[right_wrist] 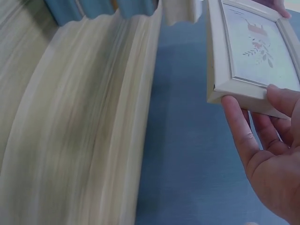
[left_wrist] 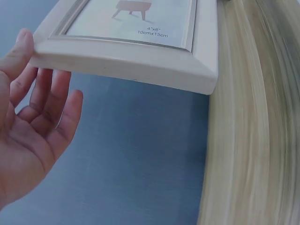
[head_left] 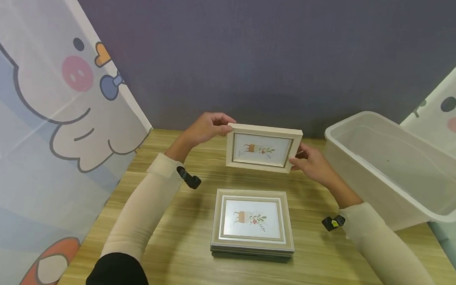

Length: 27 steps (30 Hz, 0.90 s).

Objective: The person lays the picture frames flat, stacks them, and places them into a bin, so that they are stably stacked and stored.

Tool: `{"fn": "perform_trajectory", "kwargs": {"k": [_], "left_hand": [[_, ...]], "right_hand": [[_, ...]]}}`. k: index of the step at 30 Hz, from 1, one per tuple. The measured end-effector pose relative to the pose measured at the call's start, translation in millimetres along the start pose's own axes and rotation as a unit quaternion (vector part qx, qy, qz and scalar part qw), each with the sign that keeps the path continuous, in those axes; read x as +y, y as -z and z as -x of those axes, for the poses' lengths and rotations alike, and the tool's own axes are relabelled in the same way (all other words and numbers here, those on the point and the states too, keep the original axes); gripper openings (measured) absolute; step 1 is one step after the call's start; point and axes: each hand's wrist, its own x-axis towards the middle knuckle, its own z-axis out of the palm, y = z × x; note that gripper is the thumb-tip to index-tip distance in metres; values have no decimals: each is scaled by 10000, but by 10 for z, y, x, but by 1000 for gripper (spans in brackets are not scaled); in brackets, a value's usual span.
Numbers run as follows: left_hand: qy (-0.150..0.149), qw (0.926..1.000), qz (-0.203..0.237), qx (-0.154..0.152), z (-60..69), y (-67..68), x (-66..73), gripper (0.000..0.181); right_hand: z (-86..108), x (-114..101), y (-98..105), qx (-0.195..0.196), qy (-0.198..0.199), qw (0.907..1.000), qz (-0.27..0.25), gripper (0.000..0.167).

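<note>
A cream picture frame is held up above the far part of the table, its front facing me and its print lying sideways. My left hand pinches its left end near the upper corner, thumb on the front face and fingers behind. At the opposite end, my right hand grips the frame with the thumb at the front edge. In the right wrist view, the index finger touches the frame's side. A stack of picture frames lies nearer to me, the top one beige with a similar print.
On the right stands a large white plastic bin, close to my right forearm. A dark grey wall panel rises behind the wooden table. Cartoon-printed sheets hang at both sides.
</note>
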Motion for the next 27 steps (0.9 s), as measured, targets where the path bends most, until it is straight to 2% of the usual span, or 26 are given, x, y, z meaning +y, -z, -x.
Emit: {"fn": "perform_trajectory", "kwargs": {"k": [6, 10, 14, 19, 27], "left_hand": [[101, 9998, -74, 175, 91, -35, 113, 27], [395, 9989, 44, 244, 154, -60, 149, 27], [787, 9967, 4, 222, 228, -94, 118, 30], [1173, 9931, 41, 40, 325, -153, 57, 35], [1676, 9854, 243, -144, 468, -283, -39, 38]], "right_hand": [[122, -108, 22, -61, 58, 9995, -291, 35], [219, -163, 25, -251, 8, 9987, -439, 45], [321, -214, 32, -548, -156, 9968, -569, 57], [429, -256, 32, -929, -254, 9921, -803, 69], [595, -262, -42, -1414, -504, 9800, -1306, 75]]}}
